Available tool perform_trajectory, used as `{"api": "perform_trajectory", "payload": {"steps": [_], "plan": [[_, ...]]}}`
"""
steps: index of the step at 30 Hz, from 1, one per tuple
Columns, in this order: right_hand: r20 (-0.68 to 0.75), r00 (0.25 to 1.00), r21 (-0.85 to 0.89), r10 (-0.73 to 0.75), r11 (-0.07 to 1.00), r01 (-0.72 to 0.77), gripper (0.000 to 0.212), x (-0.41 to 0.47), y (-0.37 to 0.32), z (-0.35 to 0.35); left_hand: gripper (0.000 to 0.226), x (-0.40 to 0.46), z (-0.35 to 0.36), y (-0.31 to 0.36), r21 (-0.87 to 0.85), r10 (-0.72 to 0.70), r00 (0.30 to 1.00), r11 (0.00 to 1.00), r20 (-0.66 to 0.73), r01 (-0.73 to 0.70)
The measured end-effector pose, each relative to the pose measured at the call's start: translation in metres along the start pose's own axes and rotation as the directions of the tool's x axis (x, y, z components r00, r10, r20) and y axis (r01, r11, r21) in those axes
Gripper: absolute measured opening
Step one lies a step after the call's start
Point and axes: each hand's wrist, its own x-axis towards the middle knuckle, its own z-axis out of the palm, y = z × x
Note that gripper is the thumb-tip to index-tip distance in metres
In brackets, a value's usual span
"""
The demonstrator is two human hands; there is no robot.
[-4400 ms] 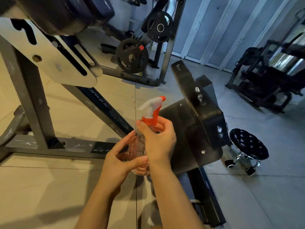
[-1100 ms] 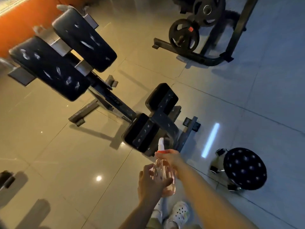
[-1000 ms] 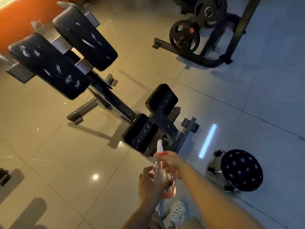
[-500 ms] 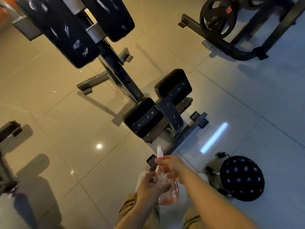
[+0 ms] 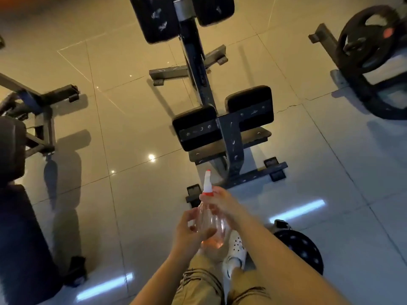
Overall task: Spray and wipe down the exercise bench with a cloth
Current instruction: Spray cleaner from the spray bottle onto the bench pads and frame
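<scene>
A clear spray bottle [image 5: 209, 223] with a white and orange nozzle is upright in front of me, above my legs. My right hand [image 5: 222, 202] grips its neck just under the nozzle. My left hand [image 5: 190, 227] cups the lower body of the bottle from the left, fingers curled round it. The exercise bench [image 5: 222, 126] stands on the floor ahead, with two small black pads near me and two larger worn black pads [image 5: 158, 16] at the far end. I see no cloth.
A black studded rolling stool [image 5: 301, 249] sits close at my right. A rack with weight plates [image 5: 370, 47] stands at the far right. Another dark machine and pad [image 5: 19, 194] fill the left edge. The floor is glossy tile.
My view has swung left, so the bench now runs straight away from me instead of slanting. Both hands keep holding the bottle in the same grip.
</scene>
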Motion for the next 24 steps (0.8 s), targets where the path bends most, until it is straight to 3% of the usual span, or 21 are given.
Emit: {"api": "perform_trajectory", "payload": {"steps": [2, 6, 8, 12, 16, 24], "plan": [[-0.013, 0.999, -0.001, -0.032, 0.999, 0.032, 0.028, -0.007, -0.009, -0.009, 0.054, -0.004, 0.007, 0.010, -0.005, 0.036, 0.999, 0.999, 0.013, -0.036], [-0.029, 0.994, -0.062, -0.108, 0.992, 0.106, 0.011, -0.017, -0.031, -0.035, 0.056, -0.004, 0.027, 0.039, -0.009, 0.086, 0.996, 0.996, 0.038, -0.086], [-0.064, 0.989, -0.067, -0.131, 0.990, 0.127, 0.013, -0.020, -0.039, -0.053, 0.057, 0.000, 0.038, 0.050, -0.001, 0.110, 0.993, 0.994, 0.050, -0.110], [-0.196, 0.975, 0.018, -0.109, 0.993, 0.115, 0.041, -0.019, -0.056, -0.092, 0.060, 0.012, 0.066, 0.081, -0.012, 0.149, 0.985, 0.989, 0.091, -0.148], [-0.274, 0.959, 0.093, -0.079, 0.990, 0.108, 0.038, -0.006, -0.089, -0.127, 0.056, 0.031, 0.091, 0.121, -0.046, 0.188, 0.978, 0.982, 0.093, -0.184], [-0.224, 0.970, 0.068, -0.098, 0.991, 0.116, 0.037, 0.027, -0.152, -0.149, 0.054, 0.082, 0.088, 0.181, -0.036, 0.210, 0.972, 0.978, 0.108, -0.207]]}}
